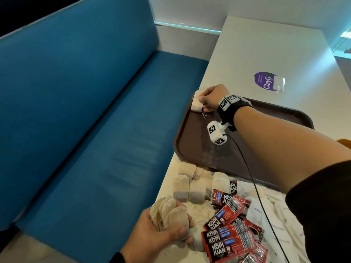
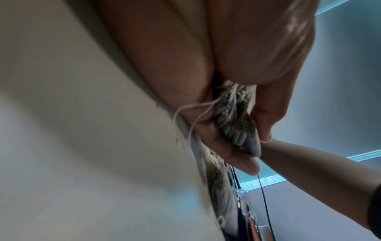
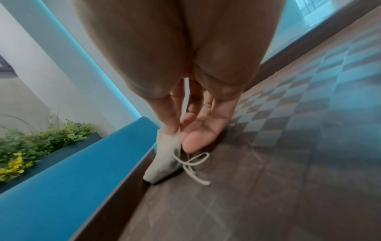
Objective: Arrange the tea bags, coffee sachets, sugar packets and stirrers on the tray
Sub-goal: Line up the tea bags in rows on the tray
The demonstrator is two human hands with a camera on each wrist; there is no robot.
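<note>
Head view: brown tray (image 1: 191,149) on white table (image 1: 266,44).

A blue upholstered bench seat (image 1: 91,114) runs along the left side of the white desk (image 1: 266,54). Behind it stands a white wall (image 1: 190,8) with a strip of cyan light (image 1: 186,26). A dark planter of green and yellow foliage (image 3: 31,146) sits behind the backrest.

Red coffee sachets (image 1: 226,242) read "KOPI JUAN"; purple table sticker (image 1: 265,81) "ClayG".
</note>
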